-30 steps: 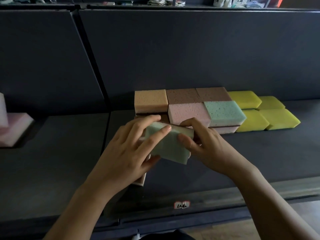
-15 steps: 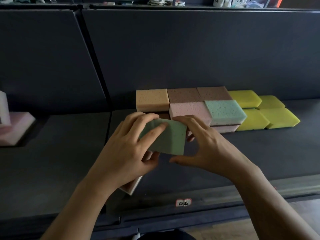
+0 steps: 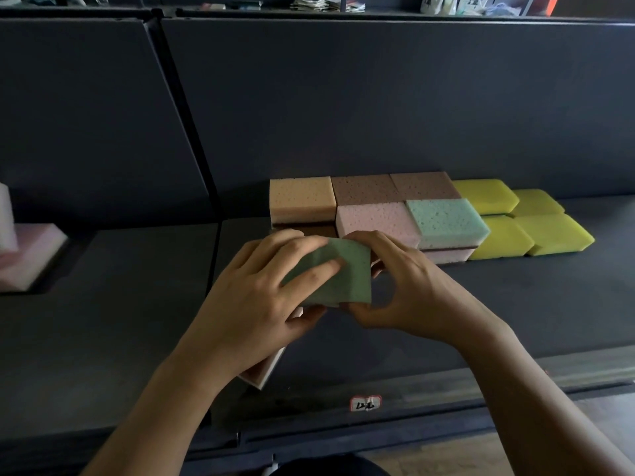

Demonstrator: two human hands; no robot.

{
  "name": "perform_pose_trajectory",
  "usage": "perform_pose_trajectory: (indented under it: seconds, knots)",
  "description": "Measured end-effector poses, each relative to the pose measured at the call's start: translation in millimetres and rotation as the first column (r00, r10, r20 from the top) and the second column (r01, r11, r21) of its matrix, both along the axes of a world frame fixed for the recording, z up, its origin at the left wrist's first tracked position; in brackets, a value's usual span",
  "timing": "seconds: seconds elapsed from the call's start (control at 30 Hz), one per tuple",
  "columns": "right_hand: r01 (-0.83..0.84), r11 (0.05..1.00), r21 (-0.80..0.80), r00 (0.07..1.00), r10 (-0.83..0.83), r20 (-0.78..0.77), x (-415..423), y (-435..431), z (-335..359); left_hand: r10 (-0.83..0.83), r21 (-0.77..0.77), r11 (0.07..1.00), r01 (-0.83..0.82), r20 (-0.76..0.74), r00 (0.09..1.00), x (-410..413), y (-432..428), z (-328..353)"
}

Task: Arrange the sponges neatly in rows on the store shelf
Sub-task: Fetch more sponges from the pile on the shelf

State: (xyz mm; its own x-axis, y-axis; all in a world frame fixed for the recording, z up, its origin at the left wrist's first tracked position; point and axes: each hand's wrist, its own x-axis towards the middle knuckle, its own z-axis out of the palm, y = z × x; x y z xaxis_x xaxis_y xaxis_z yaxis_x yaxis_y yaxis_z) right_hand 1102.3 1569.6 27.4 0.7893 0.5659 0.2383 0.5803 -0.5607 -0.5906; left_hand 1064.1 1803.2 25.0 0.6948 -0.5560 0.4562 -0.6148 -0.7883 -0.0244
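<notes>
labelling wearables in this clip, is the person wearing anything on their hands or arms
Nothing visible. The left hand and right hand are bare: no gloves, rings, watch or bracelet. Both forearms are uncovered to the frame edge, no sleeve showing.

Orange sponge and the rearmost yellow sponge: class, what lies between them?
Two brown sponges, side by side along the back, as the head view shows.

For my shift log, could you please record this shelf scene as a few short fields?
held item: green rectangular foam sponge, tilted
left hand: holds the sponge, fingers over its top
right hand: pinches its right edge
behind: stacked block sponges, orange, brown, pink, teal
right of stack: yellow flat sponges
surface: dark shelf
</notes>
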Motion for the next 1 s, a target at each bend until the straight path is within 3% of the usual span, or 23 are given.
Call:
perform_pose_trajectory:
  seconds: [0.43, 0.6, 0.7, 0.83, 1.0]
  knots:
    - [0.016, 1.0, 0.003, 0.997, -0.016, 0.071, 3.4, 1.1, 0.1, 0.029, -0.081, 0.996, -0.025, 0.04, 0.999, 5.2, 4.4, -1.9]
    - [0.147, 0.987, 0.071, 0.965, -0.159, 0.211, 10.1, -4.4, 4.3, 0.085, -0.121, 0.989, -0.081, 0.023, 0.996, 8.7, 11.1, -1.4]
    - [0.251, 0.968, 0.005, 0.911, -0.238, 0.338, 21.8, -6.1, -2.1, 0.115, -0.12, 0.986, -0.114, 0.008, 0.993, 13.5, 13.2, -0.5]
    - [0.319, 0.942, -0.107, 0.899, -0.265, 0.348, 32.9, -6.6, -17.4, 0.142, -0.113, 0.983, -0.145, -0.033, 0.989, 21.8, 12.0, -1.1]
    - [0.352, 0.927, -0.127, 0.876, -0.279, 0.393, 35.9, -6.6, -25.7, 0.174, -0.08, 0.981, -0.179, -0.064, 0.983, 32.5, 8.8, -3.1]
